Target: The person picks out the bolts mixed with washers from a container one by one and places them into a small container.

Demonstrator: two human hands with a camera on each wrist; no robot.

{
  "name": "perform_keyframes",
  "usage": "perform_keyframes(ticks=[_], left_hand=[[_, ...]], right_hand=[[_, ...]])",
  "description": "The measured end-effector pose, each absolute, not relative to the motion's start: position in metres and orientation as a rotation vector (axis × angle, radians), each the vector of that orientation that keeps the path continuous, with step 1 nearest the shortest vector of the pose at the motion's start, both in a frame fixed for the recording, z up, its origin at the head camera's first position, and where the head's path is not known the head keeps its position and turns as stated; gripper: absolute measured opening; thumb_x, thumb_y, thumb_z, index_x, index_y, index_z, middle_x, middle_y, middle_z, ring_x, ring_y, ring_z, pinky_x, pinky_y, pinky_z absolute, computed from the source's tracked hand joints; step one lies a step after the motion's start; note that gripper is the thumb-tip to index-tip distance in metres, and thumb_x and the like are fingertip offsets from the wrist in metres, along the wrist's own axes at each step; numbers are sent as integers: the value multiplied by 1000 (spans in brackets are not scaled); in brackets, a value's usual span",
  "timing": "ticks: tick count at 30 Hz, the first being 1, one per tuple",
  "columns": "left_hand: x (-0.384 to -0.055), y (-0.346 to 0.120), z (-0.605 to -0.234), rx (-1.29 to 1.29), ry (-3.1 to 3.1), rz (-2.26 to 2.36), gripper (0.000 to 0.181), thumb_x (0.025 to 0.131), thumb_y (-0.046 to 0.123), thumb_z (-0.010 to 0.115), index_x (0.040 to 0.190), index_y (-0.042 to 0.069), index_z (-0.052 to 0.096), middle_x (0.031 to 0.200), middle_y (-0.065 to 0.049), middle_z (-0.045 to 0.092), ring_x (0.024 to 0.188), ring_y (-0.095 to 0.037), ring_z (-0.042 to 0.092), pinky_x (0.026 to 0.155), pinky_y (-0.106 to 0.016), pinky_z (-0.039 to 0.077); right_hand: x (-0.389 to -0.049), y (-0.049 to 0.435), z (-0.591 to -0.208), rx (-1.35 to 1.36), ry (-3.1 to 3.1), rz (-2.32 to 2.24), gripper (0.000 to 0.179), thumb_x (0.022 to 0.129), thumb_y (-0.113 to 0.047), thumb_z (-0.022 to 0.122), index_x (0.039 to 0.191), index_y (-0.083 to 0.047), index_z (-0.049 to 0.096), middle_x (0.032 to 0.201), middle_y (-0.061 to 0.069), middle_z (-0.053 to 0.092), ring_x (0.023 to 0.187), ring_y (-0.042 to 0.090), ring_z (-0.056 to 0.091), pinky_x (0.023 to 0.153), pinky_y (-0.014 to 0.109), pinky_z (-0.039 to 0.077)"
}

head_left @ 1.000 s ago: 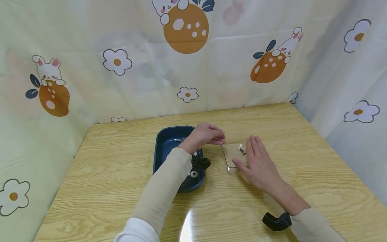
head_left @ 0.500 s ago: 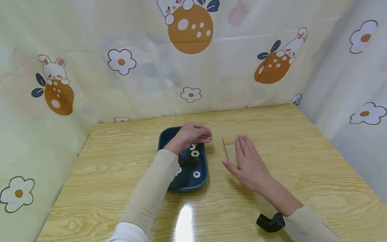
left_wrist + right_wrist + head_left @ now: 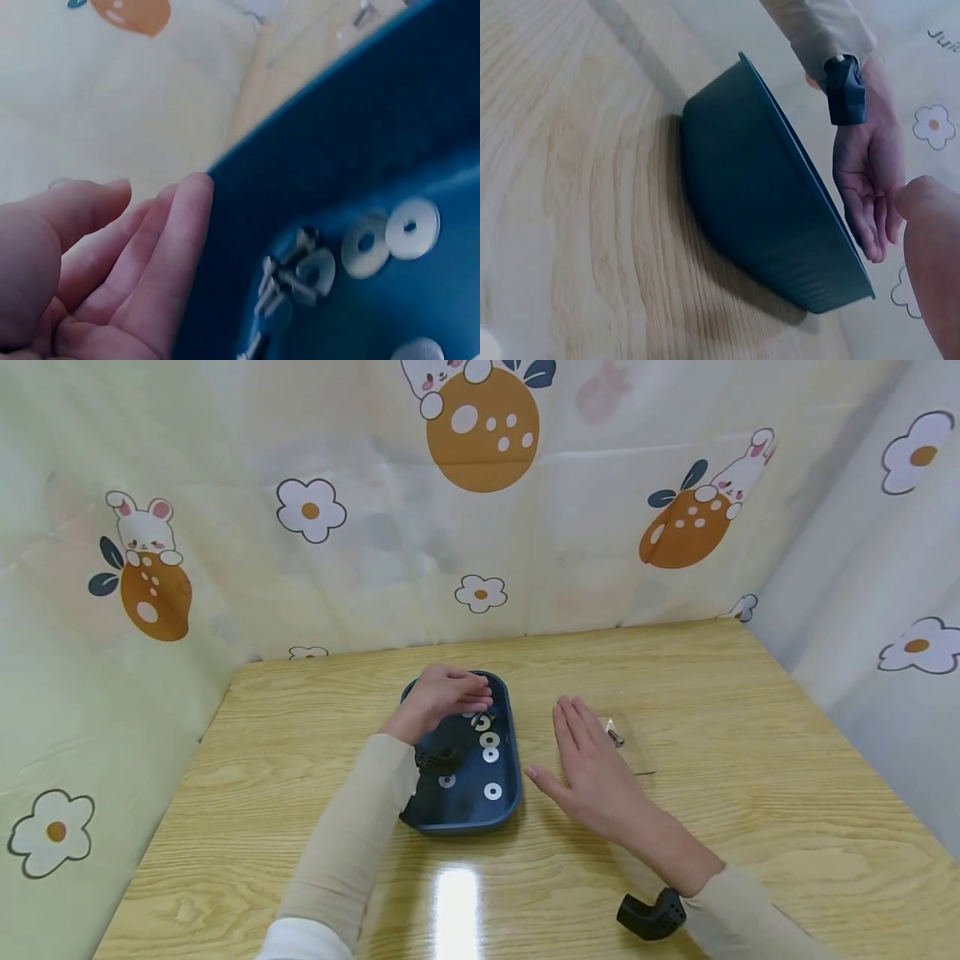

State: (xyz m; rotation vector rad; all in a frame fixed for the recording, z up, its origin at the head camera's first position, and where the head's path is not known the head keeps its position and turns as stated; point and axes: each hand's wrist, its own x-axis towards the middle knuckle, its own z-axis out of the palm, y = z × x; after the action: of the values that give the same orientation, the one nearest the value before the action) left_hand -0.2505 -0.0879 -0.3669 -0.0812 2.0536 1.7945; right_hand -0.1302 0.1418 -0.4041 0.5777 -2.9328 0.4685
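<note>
A dark blue tray stands on the table, holding several washers and a cluster of screws. My left hand hovers above the tray's far part, its fingers loosely extended with nothing held; in the left wrist view its fingertips overlap the tray wall. Right of the tray, my right hand is held flat, fingers together and thumb spread toward the tray. Partly hidden behind that hand lies a clear see-through piece, where a screw shows.
The wood-grain table meets a printed curtain at the back and sides. Black wrist cameras sit on both forearms, one low near the right sleeve. A glare spot lies in front of the tray.
My left hand has moved left from beside the clear piece to over the tray. My right hand has shifted left toward the tray, uncovering the right side of the clear piece.
</note>
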Motion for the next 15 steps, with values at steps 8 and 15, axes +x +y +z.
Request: perform_keyframes(ticks=[8,15], left_hand=[[-252,-105,-380,-210,2095,1846,33,99,13,60,127,-5,63,115,-22,71,103,-29,73,94,-36,59],[-251,-108,-390,-215,2120,1780,32,99,11,60,125,-7,64,116,-23,71,105,-31,72,91,-35,59]], right_hand=[[-127,127,-405,614,-2981,497,95,97,-69,38,157,0,13,167,15,6,156,32,1,127,51,15],[-125,114,-408,666,-2993,466,94,97,-68,39,157,0,13,168,14,7,156,31,2,128,48,15]])
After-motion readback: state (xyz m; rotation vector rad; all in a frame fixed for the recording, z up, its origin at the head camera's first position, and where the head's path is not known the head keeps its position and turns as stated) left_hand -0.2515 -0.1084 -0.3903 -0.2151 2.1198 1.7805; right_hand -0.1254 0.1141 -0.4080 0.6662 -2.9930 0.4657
